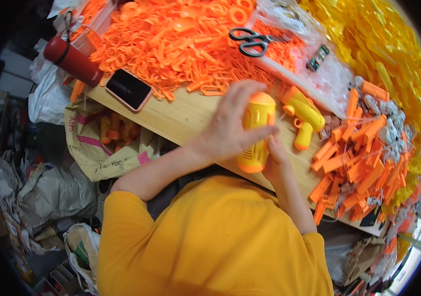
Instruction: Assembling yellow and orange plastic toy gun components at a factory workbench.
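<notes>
Above the table's near edge, a yellow toy gun [259,116] with orange ends is held upright between my hands. My left hand [226,121] curves around its left side, with the thumb laid across the front. On the other side, my right hand [276,155] is closed at the toy's lower right, most of its fingers hidden behind it. A second yellow toy gun [304,116] with orange trim lies on the table just to the right of my hands.
Loose orange plastic parts [171,49] are heaped at the back, with black scissors [255,40] on top. A phone [128,89] and red bottle [75,61] are at left. Orange pieces with wires [363,158] and yellow parts [383,54] pile at right. A bag [84,148] hangs below.
</notes>
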Tool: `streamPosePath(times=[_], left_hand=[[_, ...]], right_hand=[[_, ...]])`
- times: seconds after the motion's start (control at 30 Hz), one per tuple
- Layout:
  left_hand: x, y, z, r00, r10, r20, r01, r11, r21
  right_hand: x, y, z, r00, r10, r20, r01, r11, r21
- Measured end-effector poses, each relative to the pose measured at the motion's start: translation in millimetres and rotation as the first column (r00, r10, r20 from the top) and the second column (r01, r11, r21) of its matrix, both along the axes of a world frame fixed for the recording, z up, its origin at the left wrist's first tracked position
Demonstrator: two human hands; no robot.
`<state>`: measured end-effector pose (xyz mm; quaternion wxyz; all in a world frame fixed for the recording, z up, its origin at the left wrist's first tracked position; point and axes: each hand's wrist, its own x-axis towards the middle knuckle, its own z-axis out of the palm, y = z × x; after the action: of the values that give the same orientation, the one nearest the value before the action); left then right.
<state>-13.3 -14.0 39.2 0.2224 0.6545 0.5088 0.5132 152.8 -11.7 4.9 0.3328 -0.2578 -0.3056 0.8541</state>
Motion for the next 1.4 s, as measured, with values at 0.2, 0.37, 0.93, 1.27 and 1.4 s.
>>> streamPosePath(times=[0.2,0.37,0.93,1.27,1.4], left_hand=[[22,-14,-3,1.000,-0.004,0.008,0.003,0.995,0.097],[28,-22,-6,0.995,-0.081,0.065,0.071,0.987,0.144],[17,-22,-14,0.989,-0.029,0.148,-0.021,0.945,0.325],[-258,-41,-35,0.547,0.825,-0.143,-0.800,0.566,0.202],[-334,-75,-65,0.366,0.750,-0.551,-0.842,0.519,0.147]], right_hand=[[8,-6,-6,0.996,-0.090,0.026,0.087,0.991,0.106],[20,-11,-4,0.994,0.052,-0.091,-0.045,0.996,0.080],[-3,-18,-2,0.968,-0.212,0.134,0.143,0.905,0.400],[20,2,6,0.947,-0.313,0.068,0.291,0.929,0.227],[25,1,8,0.965,-0.261,0.038,0.248,0.947,0.204]])
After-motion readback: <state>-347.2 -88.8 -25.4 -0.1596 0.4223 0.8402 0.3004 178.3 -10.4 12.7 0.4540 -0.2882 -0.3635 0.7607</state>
